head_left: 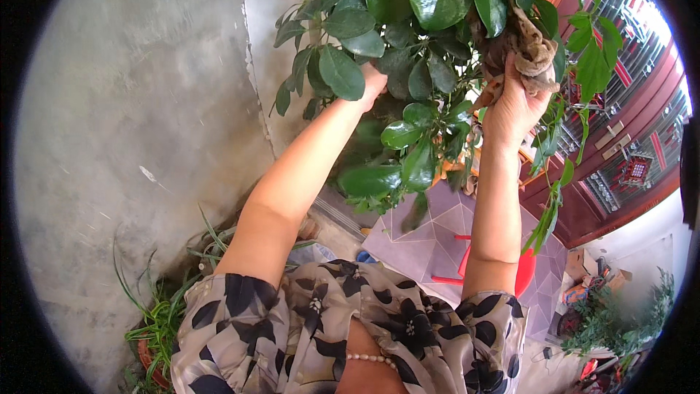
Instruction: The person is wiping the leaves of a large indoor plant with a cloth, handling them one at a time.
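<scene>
A tall potted plant with large glossy green leaves (430, 0) fills the upper middle of the view. My left hand (372, 84) reaches up into the foliage, its fingers hidden behind the leaves. My right hand (514, 106) is raised beside it, shut on a crumpled brown cloth (532, 47) that is pressed against the leaves. Both forearms come up from the lower edge, out of short sleeves with a dark flower print.
A grey concrete wall (138, 117) stands at the left. A thin-leaved grassy plant in a pot (157, 321) sits at lower left. A red stool (521, 270) rests on patterned floor tiles (430, 237). A dark red wooden door with metal grilles (634, 138) is at right.
</scene>
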Demonstrator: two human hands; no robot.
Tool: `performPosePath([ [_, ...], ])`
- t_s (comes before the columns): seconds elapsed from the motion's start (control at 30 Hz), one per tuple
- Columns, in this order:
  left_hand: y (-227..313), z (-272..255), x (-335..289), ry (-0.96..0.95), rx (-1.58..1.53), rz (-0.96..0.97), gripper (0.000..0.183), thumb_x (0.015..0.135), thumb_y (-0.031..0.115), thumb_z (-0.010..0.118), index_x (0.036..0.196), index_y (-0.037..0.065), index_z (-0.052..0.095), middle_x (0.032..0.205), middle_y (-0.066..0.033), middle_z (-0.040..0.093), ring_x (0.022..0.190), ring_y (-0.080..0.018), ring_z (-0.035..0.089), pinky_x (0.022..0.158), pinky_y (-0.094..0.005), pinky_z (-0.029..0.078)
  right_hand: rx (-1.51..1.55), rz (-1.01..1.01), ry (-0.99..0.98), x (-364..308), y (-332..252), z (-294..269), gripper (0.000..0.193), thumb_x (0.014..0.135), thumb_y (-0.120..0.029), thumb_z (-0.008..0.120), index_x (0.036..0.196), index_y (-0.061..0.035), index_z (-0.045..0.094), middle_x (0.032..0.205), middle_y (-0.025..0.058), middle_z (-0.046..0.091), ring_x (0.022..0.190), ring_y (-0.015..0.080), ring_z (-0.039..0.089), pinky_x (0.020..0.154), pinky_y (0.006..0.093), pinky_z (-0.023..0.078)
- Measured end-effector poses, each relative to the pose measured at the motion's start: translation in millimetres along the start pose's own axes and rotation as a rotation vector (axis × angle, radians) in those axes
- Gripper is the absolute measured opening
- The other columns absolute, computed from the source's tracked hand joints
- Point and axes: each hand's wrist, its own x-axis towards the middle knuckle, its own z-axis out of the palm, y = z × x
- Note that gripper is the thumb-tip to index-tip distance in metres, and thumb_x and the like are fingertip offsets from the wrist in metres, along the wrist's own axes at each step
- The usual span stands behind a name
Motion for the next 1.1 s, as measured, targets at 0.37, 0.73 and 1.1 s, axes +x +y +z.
performPosePath([
  [0.37,40,13,-17,-0.66,-0.876,0.114,0.037,0.093,0.028,0.044,0.125,0.009,0.047,0.122,-0.0116,0.054,0.109,-0.0263,0.053,0.095,-0.0441,0.043,-0.338,-0.251,-0.15,-14,6,17,0.037,0.08,0.005,0.057,0.116,-0.0034,0.052,0.106,0.0054,0.057,0.101,0.0154,0.053,0.089,0.0282,0.042],
  [0.73,48,22,-26,-0.687,-1.101,0.151,0.049,0.092,0.039,0.042,0.129,0.007,0.041,0.129,-0.0127,0.047,0.12,-0.0282,0.045,0.101,-0.0457,0.036,-0.382,-0.318,-0.16,-15,5,16,0.049,0.073,0.011,0.065,0.117,-0.0061,0.052,0.117,0.0072,0.051,0.106,0.018,0.05,0.096,0.0308,0.037],
  [1.1,17,22,-33,-0.801,-1.034,0.16,0.049,0.096,0.04,0.032,0.133,0.009,0.037,0.13,-0.0097,0.045,0.118,-0.0218,0.045,0.101,-0.0339,0.036,-0.937,-0.541,-0.736,-59,1,31,0.053,0.059,0.001,0.066,0.11,-0.0096,0.057,0.122,0.0139,0.05,0.112,0.0378,0.047,0.092,0.0449,0.039],
])
